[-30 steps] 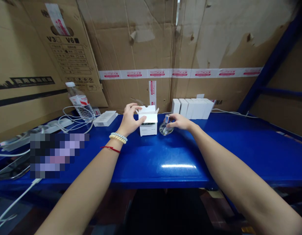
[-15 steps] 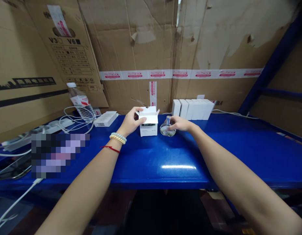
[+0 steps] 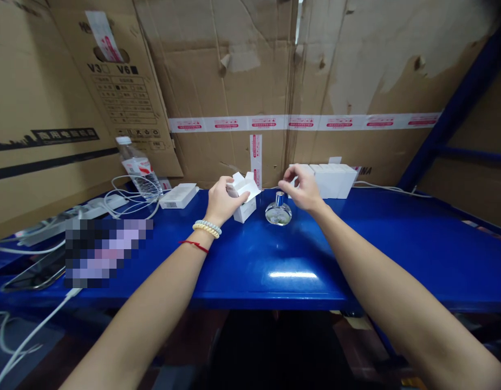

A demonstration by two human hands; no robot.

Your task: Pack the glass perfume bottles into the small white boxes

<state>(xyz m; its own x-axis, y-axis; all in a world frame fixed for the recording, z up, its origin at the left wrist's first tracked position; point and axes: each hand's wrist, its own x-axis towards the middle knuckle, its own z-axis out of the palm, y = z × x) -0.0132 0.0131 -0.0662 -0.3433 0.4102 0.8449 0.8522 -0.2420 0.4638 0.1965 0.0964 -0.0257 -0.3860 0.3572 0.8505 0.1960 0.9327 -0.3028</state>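
Observation:
My left hand [image 3: 225,201] grips a small white carton [image 3: 246,210] by its left side, thumb across the front. The carton is tilted and turned, and its top flaps [image 3: 247,184] stand open. To its right a round, flat glass perfume bottle [image 3: 278,214] with a shiny silver-blue cap [image 3: 279,198] stands upright on the blue table [image 3: 250,265]. My right hand [image 3: 302,187] hovers just behind and right of the bottle, apart from it. Its fingers are loosely curled, thumb and forefinger a little apart, with nothing visible between them.
Behind my right hand stands a row of white cartons [image 3: 335,181]. At the left are a flat white box [image 3: 179,196], a water bottle [image 3: 140,170], white cables [image 3: 120,197], a power strip [image 3: 96,208] and a phone [image 3: 34,275]. Cardboard sheets [image 3: 229,70] wall the back.
My right hand has let go of the perfume bottle and risen up and to the right. With my left hand on it, the carton has tilted and turned from its upright position.

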